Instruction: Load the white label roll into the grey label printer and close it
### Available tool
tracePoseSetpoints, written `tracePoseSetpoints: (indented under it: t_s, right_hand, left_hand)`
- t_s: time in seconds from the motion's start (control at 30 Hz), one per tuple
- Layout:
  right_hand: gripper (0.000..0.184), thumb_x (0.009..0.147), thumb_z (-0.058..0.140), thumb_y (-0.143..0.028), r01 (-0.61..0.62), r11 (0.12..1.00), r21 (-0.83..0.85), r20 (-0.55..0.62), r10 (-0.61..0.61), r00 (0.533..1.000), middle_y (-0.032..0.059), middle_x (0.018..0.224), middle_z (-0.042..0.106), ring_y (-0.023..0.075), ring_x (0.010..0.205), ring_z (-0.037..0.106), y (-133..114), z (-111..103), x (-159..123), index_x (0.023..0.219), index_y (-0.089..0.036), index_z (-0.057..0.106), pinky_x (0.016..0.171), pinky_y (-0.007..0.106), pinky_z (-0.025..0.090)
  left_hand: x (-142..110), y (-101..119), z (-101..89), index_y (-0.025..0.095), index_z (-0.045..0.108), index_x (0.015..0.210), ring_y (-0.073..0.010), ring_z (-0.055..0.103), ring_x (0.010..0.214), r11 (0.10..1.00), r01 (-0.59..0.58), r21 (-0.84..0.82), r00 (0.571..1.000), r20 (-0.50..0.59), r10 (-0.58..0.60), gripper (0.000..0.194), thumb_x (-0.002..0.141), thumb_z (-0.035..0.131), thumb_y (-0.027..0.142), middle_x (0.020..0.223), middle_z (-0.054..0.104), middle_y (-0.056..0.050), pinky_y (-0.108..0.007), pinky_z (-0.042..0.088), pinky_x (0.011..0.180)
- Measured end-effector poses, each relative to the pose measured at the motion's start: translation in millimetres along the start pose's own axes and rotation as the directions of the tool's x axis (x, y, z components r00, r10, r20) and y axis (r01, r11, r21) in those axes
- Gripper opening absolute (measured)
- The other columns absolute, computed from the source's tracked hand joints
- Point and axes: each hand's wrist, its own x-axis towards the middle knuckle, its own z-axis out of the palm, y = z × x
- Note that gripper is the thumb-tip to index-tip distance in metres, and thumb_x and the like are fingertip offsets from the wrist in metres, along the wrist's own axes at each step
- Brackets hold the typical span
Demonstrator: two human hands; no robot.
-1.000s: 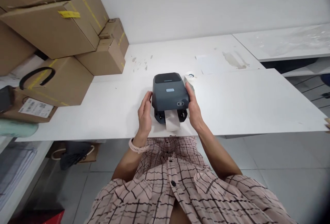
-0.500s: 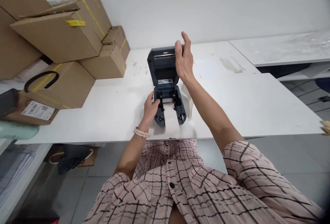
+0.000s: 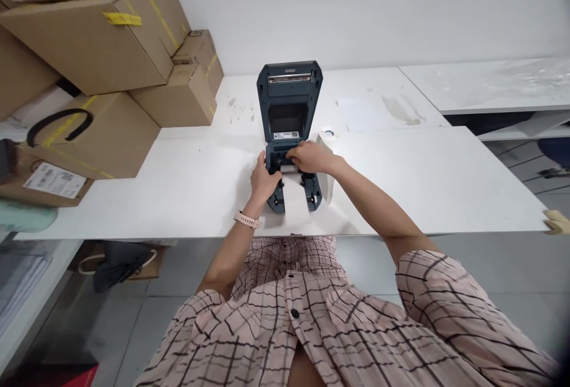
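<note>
A dark label printer (image 3: 290, 72) stands on the white table with its lid tilted up and back. A strip of white label paper (image 3: 294, 197) runs from its compartment over the front edge. My left hand (image 3: 263, 180) grips the printer's left side wall, fingers outside and thumb over the rim. Inside the compartment, my right hand (image 3: 309, 157) has its fingers curled at the back, near the paper roll (image 3: 289, 169). What those fingertips pinch, if anything, is hidden. Beside the printer on the right, a loose length of white paper (image 3: 327, 188) lies partly behind my right wrist.
Cardboard boxes (image 3: 111, 48) with yellow tape are stacked on the table's left. A black curved strap (image 3: 57, 126) lies over one box. A shelf unit (image 3: 503, 87) adjoins at the far right. The table's front edge (image 3: 356, 236) is close to my body.
My right hand has let go of the raised lid and come down into the printer's compartment. The lid stays up. My left hand keeps its place at the left side.
</note>
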Motion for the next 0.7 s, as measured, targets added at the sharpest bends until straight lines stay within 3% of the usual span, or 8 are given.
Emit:
tracePoseSetpoints:
  t_s: [0.13,0.23,0.4,0.5,0.6,0.7]
  right_hand:
    - [0.029,0.088,0.060,-0.007,0.124,0.989,-0.084,0.183,-0.107,0.977,0.0097,0.092,0.081,0.0303,0.102,0.074,-3,15,19,0.102,-0.021,0.081,0.115,0.052,0.036]
    - [0.030,0.085,0.060,-0.004,0.191,0.979,-0.068,0.248,-0.169,0.954,0.0070,0.090,0.081,0.0282,0.098,0.074,-3,18,28,0.098,-0.021,0.081,0.119,0.054,0.031]
    - [0.030,0.079,0.069,-0.016,0.222,0.974,0.046,0.319,-0.225,0.921,0.0045,0.094,0.081,0.0288,0.096,0.071,1,8,33,0.105,-0.026,0.080,0.099,0.045,0.049]
    - [0.045,0.082,0.070,-0.026,0.226,0.932,0.284,0.348,-0.320,0.881,0.0062,0.108,0.080,0.0255,0.094,0.071,8,-12,23,0.127,-0.025,0.073,0.084,0.038,0.055]
    - [0.052,0.090,0.071,-0.041,0.272,0.745,0.609,0.195,-0.472,0.860,0.0068,0.119,0.078,0.0225,0.099,0.073,25,-38,-18,0.139,-0.024,0.067,0.082,0.035,0.058]
    - [0.042,0.087,0.077,-0.053,0.335,0.557,0.760,-0.053,-0.459,0.887,0.0082,0.113,0.080,0.0240,0.100,0.075,50,-50,-85,0.118,-0.024,0.076,0.087,0.041,0.061]
  left_hand:
    - [-5,12,-6.2,0.024,0.045,0.158,-0.0382,0.061,0.137,0.997,-0.015,0.080,0.999,0.041,0.011,0.085,0.077,0.063,0.005,0.148,0.065,-0.014,-0.058,0.044,0.119]
    - [-6,15,-8.5,0.024,0.052,0.153,-0.0360,0.061,0.138,0.994,-0.055,0.089,0.998,0.047,0.051,0.082,0.075,0.059,0.001,0.145,0.068,-0.012,-0.057,0.043,0.121]
    - [-7,12,-6.6,0.025,0.052,0.152,-0.0336,0.062,0.138,0.997,-0.051,0.051,0.999,0.008,0.051,0.082,0.074,0.058,0.002,0.143,0.070,-0.008,-0.055,0.045,0.120]
    - [-8,11,-5.9,0.023,0.052,0.152,-0.0329,0.061,0.140,0.998,-0.047,0.046,0.999,0.004,0.046,0.082,0.073,0.057,0.001,0.145,0.069,-0.009,-0.052,0.045,0.120]
    - [-7,9,-5.6,0.024,0.053,0.151,-0.0323,0.061,0.140,0.998,-0.051,0.033,0.999,0.006,0.050,0.080,0.074,0.057,0.002,0.146,0.068,-0.009,-0.053,0.044,0.121]
    - [-8,6,-4.8,0.027,0.053,0.150,-0.0309,0.060,0.142,0.999,-0.039,-0.008,0.999,0.001,0.039,0.079,0.074,0.056,0.003,0.149,0.066,-0.006,-0.052,0.045,0.121]
